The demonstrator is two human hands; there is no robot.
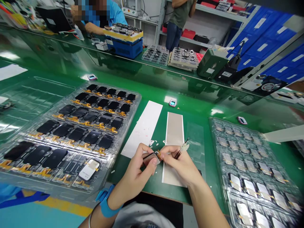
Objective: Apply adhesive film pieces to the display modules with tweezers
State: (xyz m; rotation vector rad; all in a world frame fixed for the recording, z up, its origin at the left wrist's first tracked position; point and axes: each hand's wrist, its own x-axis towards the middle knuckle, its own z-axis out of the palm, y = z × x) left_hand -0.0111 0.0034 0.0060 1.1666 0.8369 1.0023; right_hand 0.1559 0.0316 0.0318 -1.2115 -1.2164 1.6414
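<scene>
My left hand (pixel 136 171) pinches a small dark display module (pixel 150 159) with an orange flex tail by its edges. My right hand (pixel 180 163) is shut on fine black tweezers (pixel 178 154), whose tips meet the module's flex end. A white film scrap (pixel 184 146) sticks out beyond my right fingers. Under my hands lie a white strip (pixel 142 128) and a tan adhesive strip (pixel 174 133). To the left, a clear tray (pixel 133 104) holds black screens with orange flex tails. To the right, a second clear tray (pixel 215 126) holds silvery modules.
The green workbench (pixel 152 88) runs ahead, with small pink-rimmed parts (pixel 172 102) lying on it. Beyond stand a blue machine (pixel 124 47) and trays of parts (pixel 155 54). A co-worker's blue sleeve (pixel 116 14) shows at the far side, and a standing person (pixel 177 25) is by the shelves.
</scene>
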